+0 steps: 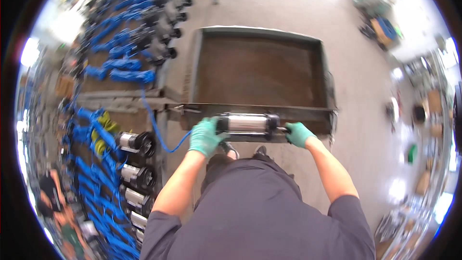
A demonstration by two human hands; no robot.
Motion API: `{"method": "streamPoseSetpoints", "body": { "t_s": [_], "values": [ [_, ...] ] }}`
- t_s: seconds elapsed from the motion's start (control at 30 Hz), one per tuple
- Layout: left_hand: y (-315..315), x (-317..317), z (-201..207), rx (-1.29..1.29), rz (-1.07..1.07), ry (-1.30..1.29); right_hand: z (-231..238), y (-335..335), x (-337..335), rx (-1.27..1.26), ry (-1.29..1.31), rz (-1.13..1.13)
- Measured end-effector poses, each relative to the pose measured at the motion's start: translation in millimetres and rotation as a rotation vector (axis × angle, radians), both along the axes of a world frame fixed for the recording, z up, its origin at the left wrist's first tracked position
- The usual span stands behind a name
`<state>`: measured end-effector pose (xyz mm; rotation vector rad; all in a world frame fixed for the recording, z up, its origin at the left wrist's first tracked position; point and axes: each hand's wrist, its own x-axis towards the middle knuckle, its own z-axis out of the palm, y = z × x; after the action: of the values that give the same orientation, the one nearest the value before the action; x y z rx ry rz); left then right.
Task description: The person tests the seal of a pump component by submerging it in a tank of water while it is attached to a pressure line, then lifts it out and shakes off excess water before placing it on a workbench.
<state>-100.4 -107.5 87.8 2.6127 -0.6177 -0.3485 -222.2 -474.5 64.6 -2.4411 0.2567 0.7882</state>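
Observation:
In front of my body, level above the near part of a metal bin [260,32], lies a pump motor [247,123] with a shiny steel barrel and black ends. My left hand [204,137], in a green glove, is wrapped round its black left end. At the other end my right hand [299,135], also in a green glove, is closed on the thin shaft that sticks out. A blue cable [159,137] runs from beside my left hand to the bench on the left. My fingers partly hide both ends of the motor.
On the left, a bench [163,79] carries rows of similar motors [137,175] and bundled blue cables [132,74]. A crossbar [269,106] spans the bin. Other people [60,207] are at the lower left. Shelving [428,115] stands far right.

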Motion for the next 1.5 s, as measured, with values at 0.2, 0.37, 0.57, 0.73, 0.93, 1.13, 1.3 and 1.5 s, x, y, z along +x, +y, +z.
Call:
{"method": "streamPoseSetpoints", "body": {
  "t_s": [0.2, 0.37, 0.57, 0.73, 0.93, 1.13, 1.3, 1.5],
  "values": [
    [72.6, 14.1, -66.9, -0.171, 0.262, -0.174, -31.5, -50.7, -69.2, -0.074, -0.282, -0.504],
    [122.0, 24.0, -72.5, -0.023, 0.326, 0.323, -39.2, -116.2, -122.8, -0.366, -0.080, -0.850],
    [103.1, 41.7, -75.9, -0.200, 0.247, 0.632, -73.8, -141.3, -115.4, -0.444, 0.017, -0.961],
    [67.1, 31.5, -17.5, -0.392, 0.226, 0.508, 4.1, -93.3, -97.3, -0.659, -0.089, -0.776],
    [4.5, 28.5, 120.7, -0.516, -0.240, 0.354, 51.1, -1.6, -33.8, -0.089, -0.283, -0.489],
    [-61.6, 44.6, 113.1, -0.543, -0.569, 0.054, -32.2, 11.2, -21.0, -0.247, -0.237, -0.408],
    [-85.7, 36.4, 89.8, -0.530, -0.546, 0.027, -76.0, 7.1, -31.1, -0.150, -0.244, -0.389],
    [-87.5, 31.4, 73.3, -0.655, -0.457, 0.127, -84.2, 6.3, -34.7, -0.138, -0.223, -0.277]
  ]
}}
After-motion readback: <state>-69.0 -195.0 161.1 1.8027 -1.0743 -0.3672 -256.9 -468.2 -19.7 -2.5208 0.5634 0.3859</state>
